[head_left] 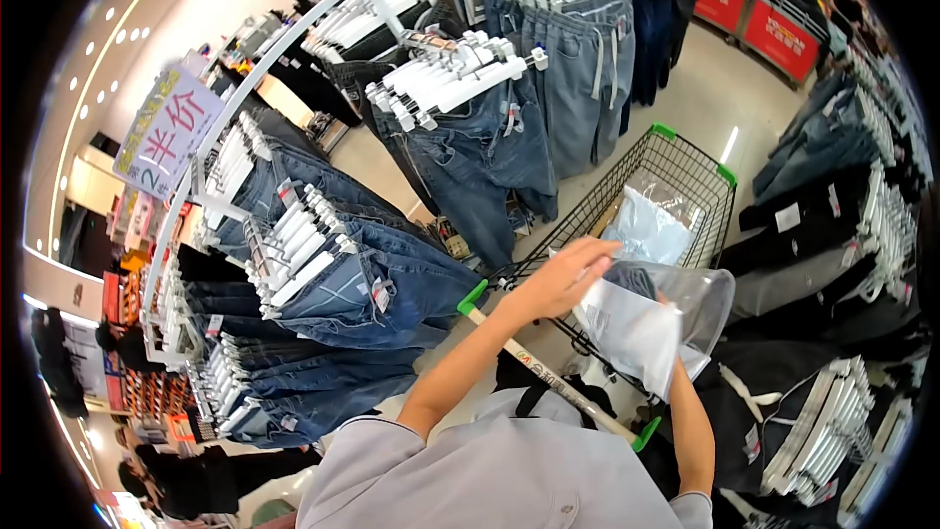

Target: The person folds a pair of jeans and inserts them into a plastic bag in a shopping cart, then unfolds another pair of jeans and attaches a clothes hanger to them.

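A clear plastic garment bag point(707, 306) with white and dark folded cloth inside is held up over the near end of the shopping cart point(727, 211). My right hand point(666, 302) grips it from the right side, mostly hidden behind the plastic. Just left of the bag, my left hand point(570, 276) stretches its fingers out at the bag's upper edge; whether they touch it is unclear. In the cart's black wire basket lies a light blue garment in clear plastic point(648, 225). The cart's handle bar point(548, 375) crosses in front of my body.
Racks of jeans point(392, 274) on white hangers stand close at my left, with more denim point(578, 69) ahead. Dark trousers point(793, 279) hang close at the right. Red-panelled bins point(778, 37) stand farther ahead. A person in black point(186, 480) is at lower left.
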Available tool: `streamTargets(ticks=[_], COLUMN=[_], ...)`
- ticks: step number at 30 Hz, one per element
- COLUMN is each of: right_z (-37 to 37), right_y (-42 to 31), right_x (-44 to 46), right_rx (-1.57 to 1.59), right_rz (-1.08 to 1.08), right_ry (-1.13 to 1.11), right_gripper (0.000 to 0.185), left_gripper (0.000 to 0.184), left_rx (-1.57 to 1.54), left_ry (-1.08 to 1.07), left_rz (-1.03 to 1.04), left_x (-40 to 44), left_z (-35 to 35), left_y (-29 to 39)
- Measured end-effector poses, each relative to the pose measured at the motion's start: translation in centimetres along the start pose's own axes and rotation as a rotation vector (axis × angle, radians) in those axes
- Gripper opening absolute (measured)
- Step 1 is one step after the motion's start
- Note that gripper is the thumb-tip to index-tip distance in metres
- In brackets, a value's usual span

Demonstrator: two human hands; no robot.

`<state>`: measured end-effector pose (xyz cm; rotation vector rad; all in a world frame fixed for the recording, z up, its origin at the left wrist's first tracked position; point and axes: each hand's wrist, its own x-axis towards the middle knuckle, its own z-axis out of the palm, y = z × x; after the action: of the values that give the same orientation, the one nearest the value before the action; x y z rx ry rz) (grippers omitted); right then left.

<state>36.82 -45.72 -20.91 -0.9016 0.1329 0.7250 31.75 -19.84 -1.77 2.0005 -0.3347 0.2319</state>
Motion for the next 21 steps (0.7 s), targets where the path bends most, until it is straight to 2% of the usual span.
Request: streamTargets(ticks=[2, 4, 5, 7, 8, 10, 11, 12, 14, 15, 16, 18, 19, 21], right_z=[1.3, 0.5, 0.2, -0.4, -0.7, -1.0, -1.0, -1.0, -0.7, -0.3, 0.1, 0.6, 0.8, 1.1], right_y=[-3.2, -5.0, -5.7, -6.9, -7.1, -7.5, -7.5, -7.5, -7.2, -7.2, -7.0, -6.7, -6.6, -6.7], right_x=[-2.9, -4.9, -5.5, -7.1, -8.2, -9.8, -10.6, -11.0, -11.8, -12.0, -12.1, -12.7, -13.1, -13.9], right_rx=[0.131, 0.135, 0.139, 0.131, 0.134, 0.150, 0.154, 0.166, 0.190, 0.196, 0.207, 0.233, 0.242, 0.257], right_rz=[0.055, 0.040, 0.030, 0.003, -0.004, -0.020, -0.024, -0.030, -0.043, -0.047, -0.050, -0.064, -0.070, -0.085], right_ry=[0.049, 0.140, 0.173, 0.240, 0.279, 0.335, 0.365, 0.395, 0.448, 0.468, 0.492, 0.539, 0.565, 0.614], right_gripper=[0.033, 0.032, 0.031, 0.031, 0.030, 0.030, 0.029, 0.029, 0.028, 0.028, 0.028, 0.027, 0.027, 0.026], left_gripper=[0.039, 0.051, 0.051, 0.068, 0.068, 0.084, 0.081, 0.077, 0.072, 0.060, 0.060, 0.046, 0.038, 0.038], left_rx=[0.020, -0.119, -0.123, -0.153, -0.162, -0.528, -0.539, -0.714, -0.948, -0.831, -0.840, -0.540, -0.489, -0.454], left_ry=[-0.001, 0.164, 0.180, 0.252, 0.255, 0.320, 0.227, 0.100, 0.041, -0.085, -0.100, -0.016, 0.047, 0.048], left_rz=[-0.072, -0.398, -0.393, -0.710, -0.704, -0.839, -0.817, -0.750, -0.825, -0.620, -0.614, -0.688, -0.722, -0.759], left_x=[-1.1, -2.7, -3.5, -3.8, -3.6, -3.0, -2.8, -3.1, -2.9, -3.0, -3.1, -2.9, -3.0, -3.8], left_z=[-0.5, 0.1, 0.8, 2.2, 2.4, 3.3, 3.1, 4.5, 5.3, 5.4, 6.2, 6.8, 7.3, 7.4], left_y=[-5.0, -11.2, -14.7, -19.6, -19.2, -17.9, -16.0, -19.1, -17.4, -19.3, -20.8, -20.4, -20.8, -22.1])
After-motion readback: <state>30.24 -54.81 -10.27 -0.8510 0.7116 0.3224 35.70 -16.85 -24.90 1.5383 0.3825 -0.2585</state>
